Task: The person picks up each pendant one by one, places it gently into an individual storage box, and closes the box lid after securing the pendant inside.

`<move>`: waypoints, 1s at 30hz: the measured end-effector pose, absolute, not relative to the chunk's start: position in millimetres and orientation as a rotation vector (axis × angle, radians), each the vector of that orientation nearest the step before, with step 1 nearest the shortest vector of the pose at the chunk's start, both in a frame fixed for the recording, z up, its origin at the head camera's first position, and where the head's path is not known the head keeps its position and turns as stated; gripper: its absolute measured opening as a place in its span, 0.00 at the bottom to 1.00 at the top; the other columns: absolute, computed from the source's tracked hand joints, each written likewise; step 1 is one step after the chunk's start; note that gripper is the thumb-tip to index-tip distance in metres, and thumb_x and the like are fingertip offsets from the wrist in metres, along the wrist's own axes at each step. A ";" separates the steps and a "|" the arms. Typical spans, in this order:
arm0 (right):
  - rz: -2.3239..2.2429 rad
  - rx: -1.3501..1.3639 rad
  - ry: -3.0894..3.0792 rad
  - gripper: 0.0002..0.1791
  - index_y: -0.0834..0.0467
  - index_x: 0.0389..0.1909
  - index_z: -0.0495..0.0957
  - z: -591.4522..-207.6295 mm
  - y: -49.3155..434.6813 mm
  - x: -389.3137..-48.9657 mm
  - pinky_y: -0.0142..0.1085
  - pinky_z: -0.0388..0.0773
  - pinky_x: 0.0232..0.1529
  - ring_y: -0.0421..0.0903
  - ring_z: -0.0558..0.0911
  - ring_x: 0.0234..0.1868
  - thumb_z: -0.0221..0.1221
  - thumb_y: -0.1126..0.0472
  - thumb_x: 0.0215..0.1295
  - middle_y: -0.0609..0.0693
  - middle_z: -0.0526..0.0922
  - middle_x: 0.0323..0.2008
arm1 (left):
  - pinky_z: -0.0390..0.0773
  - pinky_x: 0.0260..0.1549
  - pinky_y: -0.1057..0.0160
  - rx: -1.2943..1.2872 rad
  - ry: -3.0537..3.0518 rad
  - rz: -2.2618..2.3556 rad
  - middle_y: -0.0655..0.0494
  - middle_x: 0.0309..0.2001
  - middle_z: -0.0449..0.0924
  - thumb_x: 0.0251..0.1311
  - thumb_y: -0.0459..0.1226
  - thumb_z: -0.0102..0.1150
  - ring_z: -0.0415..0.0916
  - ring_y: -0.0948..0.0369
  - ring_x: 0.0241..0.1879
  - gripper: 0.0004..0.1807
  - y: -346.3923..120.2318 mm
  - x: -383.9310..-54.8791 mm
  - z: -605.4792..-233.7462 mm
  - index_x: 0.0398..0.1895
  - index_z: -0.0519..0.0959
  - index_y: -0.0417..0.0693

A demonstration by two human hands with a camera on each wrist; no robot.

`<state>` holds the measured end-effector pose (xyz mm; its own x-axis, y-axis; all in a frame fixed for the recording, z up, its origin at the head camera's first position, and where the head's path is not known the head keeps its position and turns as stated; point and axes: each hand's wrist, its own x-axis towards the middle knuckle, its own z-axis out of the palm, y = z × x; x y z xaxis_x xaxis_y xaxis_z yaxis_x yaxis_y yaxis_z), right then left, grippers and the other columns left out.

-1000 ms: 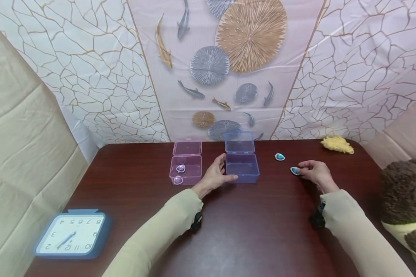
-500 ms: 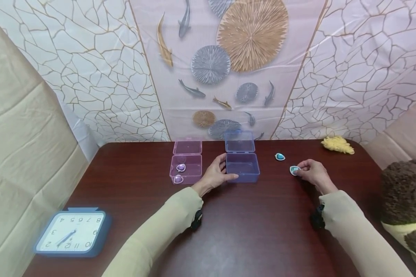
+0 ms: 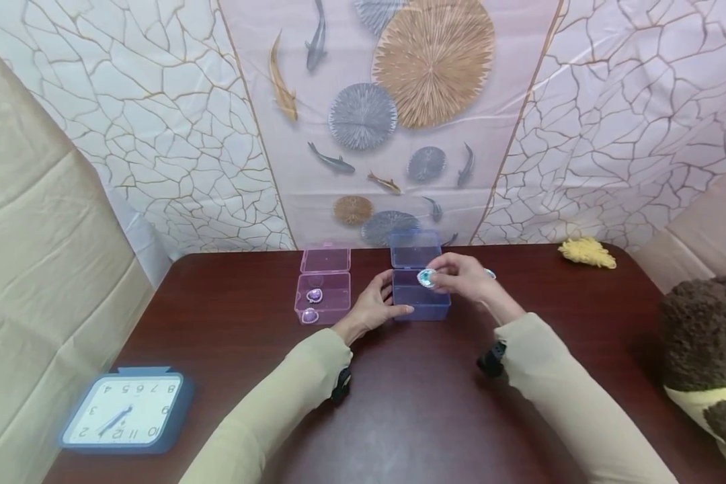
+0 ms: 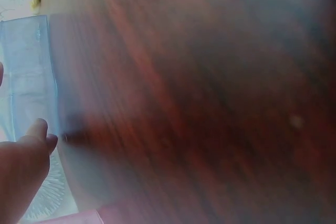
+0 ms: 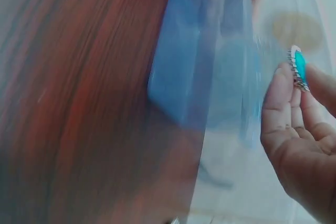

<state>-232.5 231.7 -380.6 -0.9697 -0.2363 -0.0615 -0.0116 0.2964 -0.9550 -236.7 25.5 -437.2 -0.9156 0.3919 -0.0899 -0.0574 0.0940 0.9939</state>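
Observation:
Between the thumb and fingers of my right hand, a teal gem with a pale beaded rim is pinched above the open blue plastic box. The right wrist view shows this gem edge-on at the fingertips. My left hand holds the box at its left side, thumb along the front wall and fingers toward the back corner. Behind the right hand, a second teal gem peeks out, mostly hidden. To the left, an open pink plastic box contains two purple gems.
A blue clock lies face up at the table's left front. Yellow yarn is at the back right corner, and a brown plush toy sits at the right edge. Patterned cloth hangs behind the table.
My right hand has picked up the nearer teal gem from the table and carried it left, over the blue box. The left hand has stayed at the box.

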 end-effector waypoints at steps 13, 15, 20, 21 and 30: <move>-1.227 -0.331 2.465 0.10 0.72 0.38 0.75 -405.7 192.2 -255.0 0.33 0.79 0.28 0.41 0.77 0.26 0.61 0.71 0.58 0.58 0.81 0.29 | 0.62 0.66 0.55 0.361 2.029 1.933 0.39 0.70 0.53 0.48 0.22 0.64 0.54 0.48 0.69 0.47 27.5 -236.0 -438.1 0.70 0.50 0.35; -1.254 -0.415 2.425 0.08 0.67 0.35 0.77 -422.3 195.3 -267.7 0.31 0.78 0.27 0.40 0.78 0.26 0.63 0.68 0.55 0.55 0.82 0.27 | 0.62 0.66 0.54 0.359 2.034 1.936 0.39 0.70 0.53 0.48 0.22 0.64 0.54 0.48 0.69 0.46 27.0 -235.9 -438.2 0.70 0.50 0.35; -1.191 -0.517 2.423 0.04 0.66 0.29 0.79 -432.4 196.1 -277.6 0.29 0.75 0.26 0.39 0.77 0.24 0.63 0.69 0.53 0.53 0.82 0.24 | 0.62 0.66 0.53 0.381 2.025 1.958 0.38 0.69 0.54 0.48 0.21 0.64 0.55 0.47 0.69 0.45 27.1 -236.2 -438.5 0.69 0.51 0.34; -1.161 -0.512 2.435 0.04 0.66 0.29 0.80 -429.1 194.4 -275.9 0.28 0.75 0.26 0.39 0.76 0.24 0.62 0.70 0.53 0.53 0.82 0.24 | 0.62 0.65 0.53 0.383 2.024 1.962 0.38 0.69 0.55 0.48 0.21 0.64 0.56 0.47 0.69 0.45 27.1 -236.2 -438.7 0.69 0.51 0.34; -0.996 -0.601 2.558 0.03 0.54 0.22 0.83 -489.5 202.6 -314.2 0.30 0.76 0.25 0.39 0.77 0.23 0.64 0.64 0.50 0.46 0.83 0.20 | 0.63 0.65 0.54 0.392 2.044 1.956 0.37 0.68 0.56 0.48 0.21 0.64 0.56 0.46 0.68 0.44 27.5 -235.9 -440.4 0.69 0.52 0.33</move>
<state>-314.2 202.6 -489.5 -0.8567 -0.4939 -0.1485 -0.2635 0.6667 -0.6972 -235.9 27.5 -440.4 -0.9226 0.3854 -0.0172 -0.0003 0.0440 0.9990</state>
